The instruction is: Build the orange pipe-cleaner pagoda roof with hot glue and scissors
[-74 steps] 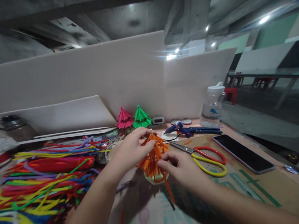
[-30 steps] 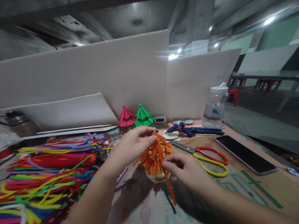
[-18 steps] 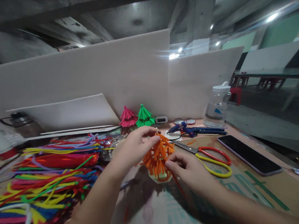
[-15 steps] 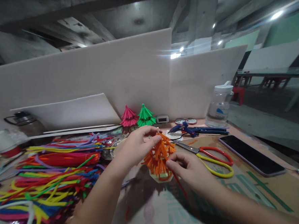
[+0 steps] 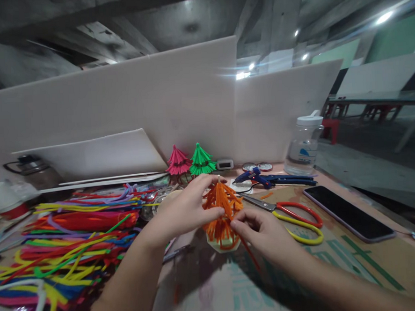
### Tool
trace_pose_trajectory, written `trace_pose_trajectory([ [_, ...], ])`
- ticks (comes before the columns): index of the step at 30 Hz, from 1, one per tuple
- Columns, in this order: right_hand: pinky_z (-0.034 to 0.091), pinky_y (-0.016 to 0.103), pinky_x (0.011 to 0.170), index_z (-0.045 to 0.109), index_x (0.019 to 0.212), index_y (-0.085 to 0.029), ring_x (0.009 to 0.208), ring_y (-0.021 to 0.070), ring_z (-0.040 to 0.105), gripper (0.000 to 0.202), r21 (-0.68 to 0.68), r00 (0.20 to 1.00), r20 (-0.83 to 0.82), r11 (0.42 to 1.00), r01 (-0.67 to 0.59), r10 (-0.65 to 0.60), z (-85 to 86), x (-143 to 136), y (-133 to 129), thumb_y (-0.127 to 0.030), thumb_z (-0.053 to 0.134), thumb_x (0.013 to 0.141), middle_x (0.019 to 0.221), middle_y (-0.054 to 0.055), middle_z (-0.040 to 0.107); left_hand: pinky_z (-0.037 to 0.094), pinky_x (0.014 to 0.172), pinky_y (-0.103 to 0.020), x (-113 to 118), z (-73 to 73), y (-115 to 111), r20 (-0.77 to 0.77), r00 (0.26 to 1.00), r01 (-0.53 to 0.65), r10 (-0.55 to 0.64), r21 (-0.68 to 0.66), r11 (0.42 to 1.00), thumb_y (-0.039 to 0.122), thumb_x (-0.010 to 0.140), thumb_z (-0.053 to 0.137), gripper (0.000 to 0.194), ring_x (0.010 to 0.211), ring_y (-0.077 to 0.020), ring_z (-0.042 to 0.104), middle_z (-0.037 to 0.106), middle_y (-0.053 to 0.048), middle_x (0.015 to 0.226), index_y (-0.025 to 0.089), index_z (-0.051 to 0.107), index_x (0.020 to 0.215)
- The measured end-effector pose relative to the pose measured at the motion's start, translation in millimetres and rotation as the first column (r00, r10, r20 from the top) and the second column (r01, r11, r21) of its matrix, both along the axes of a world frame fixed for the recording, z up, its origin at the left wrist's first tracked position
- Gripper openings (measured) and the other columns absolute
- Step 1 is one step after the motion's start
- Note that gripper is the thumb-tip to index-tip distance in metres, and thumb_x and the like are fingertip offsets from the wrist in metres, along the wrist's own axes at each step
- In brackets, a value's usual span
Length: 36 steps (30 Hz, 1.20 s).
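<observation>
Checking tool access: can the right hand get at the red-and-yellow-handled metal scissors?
Likely yes: scissors beside the right hand, handles uncovered; but its fingers appear to pinch a thin orange strip.

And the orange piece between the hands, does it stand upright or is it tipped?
Upright: the orange piece has its narrow tip pointing up and its strands flaring down above the pale base.

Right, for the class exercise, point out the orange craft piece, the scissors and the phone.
Orange craft piece (image 5: 224, 199), head view: on its upper strips.
Scissors (image 5: 271, 206), head view: where blades meet handles.
Phone (image 5: 348, 214), head view: middle of its dark screen.
</observation>
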State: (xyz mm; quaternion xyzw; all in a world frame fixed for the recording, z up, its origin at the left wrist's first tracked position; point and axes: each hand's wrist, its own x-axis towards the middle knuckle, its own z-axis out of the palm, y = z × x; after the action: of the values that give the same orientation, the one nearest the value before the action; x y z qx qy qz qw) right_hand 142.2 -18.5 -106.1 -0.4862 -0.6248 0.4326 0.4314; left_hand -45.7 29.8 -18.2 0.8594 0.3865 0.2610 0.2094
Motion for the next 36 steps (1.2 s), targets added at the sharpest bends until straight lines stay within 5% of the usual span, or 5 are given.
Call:
trace_pose_trajectory([
  [8, 0.035, 0.027, 0.056, 0.064, 0.08, -0.017, 0.059, 0.015, 0.049, 0.028, 0.022, 0.998, 0.018, 0.998, 0.054, -0.054, 0.6, 7, 2, -0.044, 0.056, 0.083, 0.065, 0.001, 0.058, 0.042, 0.107, -0.04, 15, -6.7, -1, -0.041, 0.999, 0.005, 0.0, 0.105, 0.994, 0.023, 0.08, 0.063, 0.043, 0.121, -0.0253, 0.054, 0.058, -0.01, 0.126, 0.018, 0.053, 0.123],
  [15, 0.038, 0.028, 0.057, 0.066, 0.081, -0.017, 0.062, 0.0168, 0.053, 0.029, 0.064, 0.996, 0.071, 0.996, 0.055, -0.06, 5.5, 14, 6, -0.044, 0.056, 0.083, 0.07, 0.003, 0.063, 0.04, 0.11, -0.04, 17, -4.0, 0, 0.0, 0.999, -0.039, 0.039, 0.051, 0.998, 0.027, 0.082, 0.063, 0.049, 0.127, -0.0256, 0.052, 0.057, -0.01, 0.135, 0.017, 0.053, 0.129],
  [25, 0.04, 0.028, 0.058, 0.065, 0.077, -0.017, 0.063, 0.017, 0.055, 0.027, 0.06, 0.994, 0.091, 0.997, 0.055, -0.06, 6.8, 12, 4, -0.041, 0.054, 0.083, 0.071, 0.003, 0.064, 0.052, 0.078, -0.03, 22, -5.9, 1, 0.177, 0.969, -0.161, 0.172, -0.073, 0.984, 0.029, 0.088, 0.059, 0.029, 0.087, -0.0175, 0.066, 0.07, -0.005, 0.105, 0.018, 0.064, 0.114],
  [36, 0.037, 0.027, 0.056, 0.066, 0.077, -0.018, 0.061, 0.0162, 0.052, 0.028, 0.07, 0.988, 0.133, 0.995, 0.07, -0.079, 7.2, 11, 2, -0.042, 0.054, 0.082, 0.068, 0.002, 0.061, 0.051, 0.08, -0.03, 29, -6.8, -1, 0.194, 0.961, -0.209, 0.199, 0.031, 0.978, 0.023, 0.083, 0.058, 0.018, 0.086, -0.0184, 0.065, 0.07, -0.004, 0.095, 0.016, 0.065, 0.099],
])
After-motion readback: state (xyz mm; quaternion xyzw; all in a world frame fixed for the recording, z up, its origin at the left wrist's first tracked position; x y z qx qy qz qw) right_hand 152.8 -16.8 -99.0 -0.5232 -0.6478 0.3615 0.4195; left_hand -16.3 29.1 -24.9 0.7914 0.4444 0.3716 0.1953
